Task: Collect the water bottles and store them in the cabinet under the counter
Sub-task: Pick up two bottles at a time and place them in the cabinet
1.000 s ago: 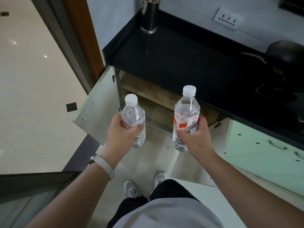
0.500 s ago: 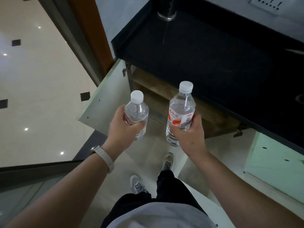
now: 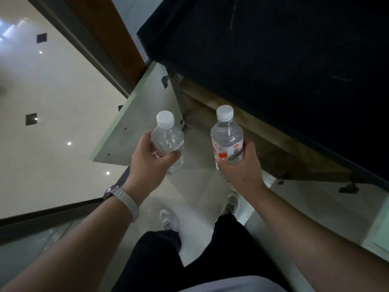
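Quick count for you: two water bottles just in front of the counter, one plain bottle and one labelled bottle, each with one white cap. Two hands there, your left hand and right hand. One open cabinet door under the counter, one wrist strap, and two white shoes.

No text can be read; the print on the red and white label of one bottle is blurred.
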`<state>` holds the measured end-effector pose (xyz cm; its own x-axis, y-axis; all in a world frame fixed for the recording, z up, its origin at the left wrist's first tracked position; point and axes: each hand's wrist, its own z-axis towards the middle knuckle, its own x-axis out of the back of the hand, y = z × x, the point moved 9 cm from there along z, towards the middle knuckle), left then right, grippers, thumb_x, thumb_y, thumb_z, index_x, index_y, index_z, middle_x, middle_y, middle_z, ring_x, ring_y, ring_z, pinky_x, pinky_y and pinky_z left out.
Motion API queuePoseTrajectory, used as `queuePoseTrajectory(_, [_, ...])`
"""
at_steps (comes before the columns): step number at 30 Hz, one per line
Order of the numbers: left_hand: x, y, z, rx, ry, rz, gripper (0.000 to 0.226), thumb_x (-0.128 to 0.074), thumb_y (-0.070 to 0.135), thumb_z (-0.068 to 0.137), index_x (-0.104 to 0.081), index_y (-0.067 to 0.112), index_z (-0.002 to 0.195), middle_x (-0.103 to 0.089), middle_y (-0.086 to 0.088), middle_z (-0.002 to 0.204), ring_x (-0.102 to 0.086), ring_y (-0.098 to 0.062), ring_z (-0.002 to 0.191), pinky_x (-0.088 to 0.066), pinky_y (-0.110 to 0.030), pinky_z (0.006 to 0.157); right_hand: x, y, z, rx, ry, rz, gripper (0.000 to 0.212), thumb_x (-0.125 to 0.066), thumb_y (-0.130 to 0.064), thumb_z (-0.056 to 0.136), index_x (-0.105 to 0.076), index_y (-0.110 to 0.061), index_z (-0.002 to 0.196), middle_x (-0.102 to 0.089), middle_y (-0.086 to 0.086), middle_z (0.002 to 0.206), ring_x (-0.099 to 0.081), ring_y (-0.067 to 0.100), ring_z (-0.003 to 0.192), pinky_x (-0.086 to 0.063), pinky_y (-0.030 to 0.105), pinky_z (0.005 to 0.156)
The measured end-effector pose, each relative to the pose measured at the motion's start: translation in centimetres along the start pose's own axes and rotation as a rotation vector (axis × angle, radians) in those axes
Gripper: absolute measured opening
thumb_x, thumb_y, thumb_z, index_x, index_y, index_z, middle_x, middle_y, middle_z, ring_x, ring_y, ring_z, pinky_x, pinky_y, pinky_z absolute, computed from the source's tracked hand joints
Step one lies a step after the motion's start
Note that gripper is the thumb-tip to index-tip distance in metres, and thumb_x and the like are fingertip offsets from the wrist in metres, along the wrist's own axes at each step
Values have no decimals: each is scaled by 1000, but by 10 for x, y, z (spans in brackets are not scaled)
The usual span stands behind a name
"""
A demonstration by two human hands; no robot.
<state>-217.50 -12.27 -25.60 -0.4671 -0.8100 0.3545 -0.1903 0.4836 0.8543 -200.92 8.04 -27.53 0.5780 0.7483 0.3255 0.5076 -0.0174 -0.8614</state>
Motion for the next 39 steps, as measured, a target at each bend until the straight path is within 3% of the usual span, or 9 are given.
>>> queuePoseTrajectory(5, [-11, -29, 40, -10, -33, -47, 51, -92, 19, 68, -61, 32, 106, -74, 7, 103, -72, -10, 97, -57, -45, 95, -17, 30, 31, -17, 75, -17, 54, -86, -23, 69, -46, -45, 97, -63, -9, 94, -68, 11, 77, -59, 30, 65])
queuePoseTrajectory(11, [-46, -82, 107, -39, -139, -46, 46, -89, 29, 66, -60, 36, 102, -74, 9, 103, -72, -12, 98, -57, -44, 93, -43, 77, 70, -47, 215, -52, 52, -86, -20, 69, -46, -38, 98, -65, -4, 97, -68, 14, 83, -60, 43, 70])
queuePoseTrajectory(16, [-83, -128, 163, -93, -165, -85, 50, -91, 23, 69, -59, 40, 104, -72, 12, 102, -70, -4, 94, -55, -21, 76, -57, 123, 112, -24, 282, -76, 59, -87, -20, 70, -45, -29, 111, -61, -15, 94, -64, -2, 82, -53, 15, 66])
queuePoseTrajectory(19, [-104, -152, 190, -100, -154, -138, 52, -91, 30, 65, -58, 39, 104, -72, 8, 107, -70, -9, 98, -57, -31, 86, -56, 145, 141, 2, 310, -36, 59, -86, -8, 69, -47, -28, 109, -61, -20, 89, -64, -9, 79, -49, 10, 62])
queuePoseTrajectory(27, [-170, -159, 252, -206, -202, -147, 51, -87, 34, 63, -69, 33, 111, -74, 1, 104, -72, -18, 99, -57, -52, 92, -38, 170, 212, 159, 359, -66, 67, -85, -6, 69, -45, -30, 118, -59, -15, 107, -63, -8, 95, -52, 14, 73])
queuePoseTrajectory(30, [-191, -138, 270, -290, -223, -164, 53, -87, 26, 67, -69, 29, 117, -74, 5, 107, -71, -12, 100, -59, -44, 90, -33, 167, 237, 207, 397, -108, 69, -87, -17, 67, -42, -31, 118, -57, -17, 107, -62, -8, 96, -54, 18, 76])
queuePoseTrajectory(33, [-204, -115, 287, -374, -251, -169, 66, -88, 27, 69, -61, 21, 129, -71, 6, 118, -69, -8, 106, -57, -37, 92, -30, 154, 260, 291, 435, -171, 70, -84, -37, 61, -46, -28, 119, -61, -8, 109, -64, 9, 97, -58, 31, 83])
queuePoseTrajectory(35, [-208, -97, 296, -429, -245, -142, 68, -87, 32, 69, -59, 21, 130, -70, 7, 119, -68, -5, 106, -57, -35, 92, -30, 146, 273, 325, 425, -181, 66, -82, -35, 61, -51, -19, 117, -63, -4, 107, -65, 12, 95, -58, 34, 82])
queuePoseTrajectory(39, [-209, -67, 304, -523, -210, -117, 66, -86, 38, 71, -61, 23, 130, -70, 10, 117, -68, -1, 104, -58, -28, 87, -29, 137, 290, 318, 402, -49, 66, -80, -41, 57, -46, -39, 114, -62, -19, 109, -62, -7, 100, -53, 19, 82])
